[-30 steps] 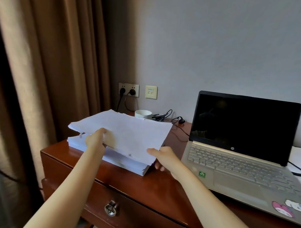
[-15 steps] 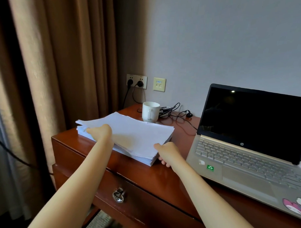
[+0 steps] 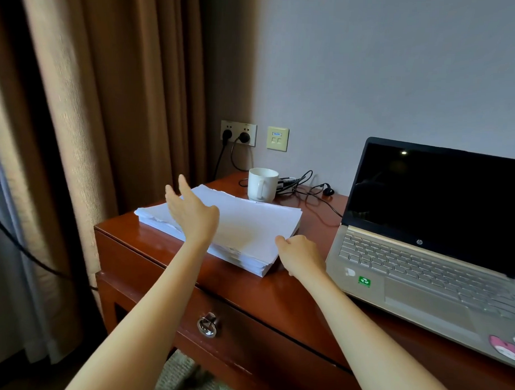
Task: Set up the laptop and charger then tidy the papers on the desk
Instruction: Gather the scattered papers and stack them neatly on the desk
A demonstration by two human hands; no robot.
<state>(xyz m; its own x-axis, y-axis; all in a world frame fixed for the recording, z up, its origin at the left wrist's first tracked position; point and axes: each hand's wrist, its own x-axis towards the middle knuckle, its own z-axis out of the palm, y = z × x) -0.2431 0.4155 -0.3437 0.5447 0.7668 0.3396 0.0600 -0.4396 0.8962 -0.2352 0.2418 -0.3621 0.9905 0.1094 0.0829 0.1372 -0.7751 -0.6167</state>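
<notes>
With the laptop (image 3: pixel 417 258) open on the desk's (image 3: pixel 290 301) right side and the papers (image 3: pixel 249 223) in 1 stack near its left front corner, tidying seems nearly done; the left hand (image 3: pixel 191 213) hovers with fingers spread, and the right hand (image 3: pixel 302 254) curls at the stack's edge, grip unclear.

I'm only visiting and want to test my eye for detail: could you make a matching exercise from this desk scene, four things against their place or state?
Things:
1. white ceramic mug
2. thick stack of white paper sheets
3. silver laptop
4. person's left hand

Places or states:
A. lid up, screen dark
B. open, fingers straight, hovering over the papers
C. upright beside the black cables, near the wall
D. lying flat at the left end of the brown wooden desk

Pairs: 1-C, 2-D, 3-A, 4-B.
</notes>
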